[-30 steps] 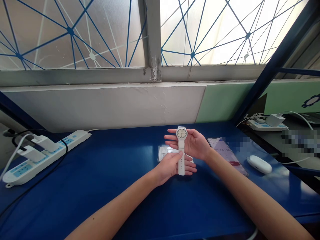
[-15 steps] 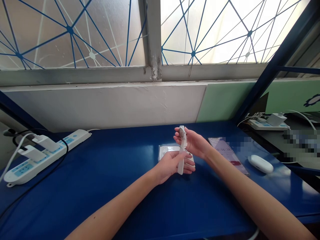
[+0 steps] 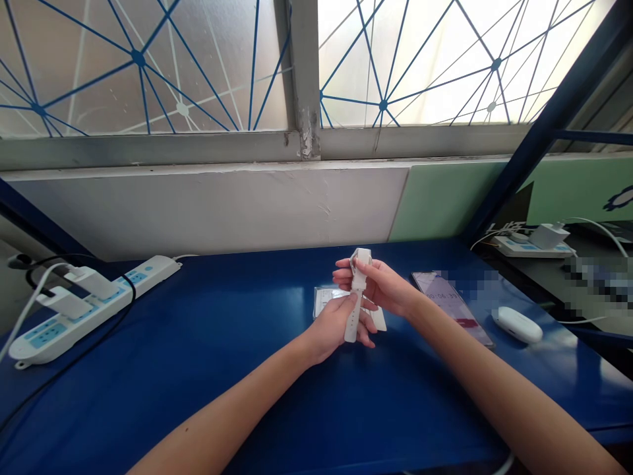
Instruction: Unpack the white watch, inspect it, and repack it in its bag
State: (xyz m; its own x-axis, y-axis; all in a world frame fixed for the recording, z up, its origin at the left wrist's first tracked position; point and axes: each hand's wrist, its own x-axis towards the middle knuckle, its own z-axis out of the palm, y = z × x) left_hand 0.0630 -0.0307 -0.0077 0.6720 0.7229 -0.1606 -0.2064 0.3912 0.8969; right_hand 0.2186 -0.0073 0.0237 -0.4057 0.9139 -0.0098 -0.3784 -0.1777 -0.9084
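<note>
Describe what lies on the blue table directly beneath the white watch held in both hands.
Under the white watch, a flat clear packet lies on the blue table. The left hand and right hand cover most of it, so its contents cannot be seen.

Wide open blue table (image 3: 208, 343) on the left, all the way to the power strip (image 3: 89, 300) and its cables. Tighter on the right: phone (image 3: 452, 305) just beside the right hand (image 3: 383, 285), white case (image 3: 517, 324) beyond it. Packet (image 3: 326, 298) flat beneath both hands. Wall close behind.
</note>
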